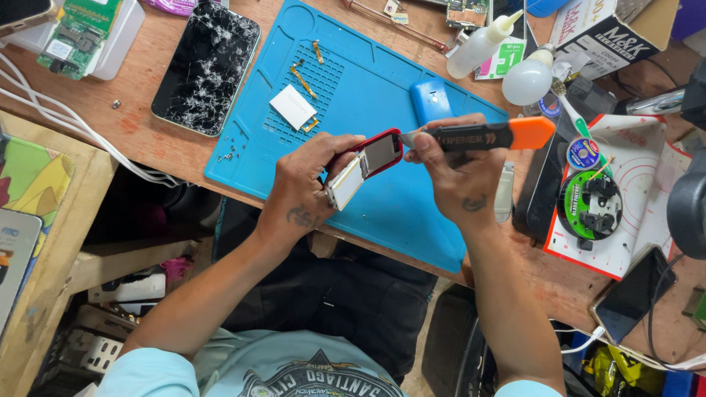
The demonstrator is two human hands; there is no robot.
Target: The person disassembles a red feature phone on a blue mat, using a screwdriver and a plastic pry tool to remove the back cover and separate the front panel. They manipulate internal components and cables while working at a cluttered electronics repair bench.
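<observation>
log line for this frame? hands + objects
left hand: holds red phone | right hand: holds orange-black tool, tip at phone | under: blue mat | nearby: cracked phone

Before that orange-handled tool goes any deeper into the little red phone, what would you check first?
1. Left hand grips the small red phone with its pale inner panel: ok.
2. Right hand holds the black tool with orange handle: ok.
3. Tool tip meets the phone's edge: ok.
4. Work is above the blue silicone mat: ok.
5. Small brass parts lie apart from the hands: ok.
6. Panel fully loosened: cannot tell.
</observation>
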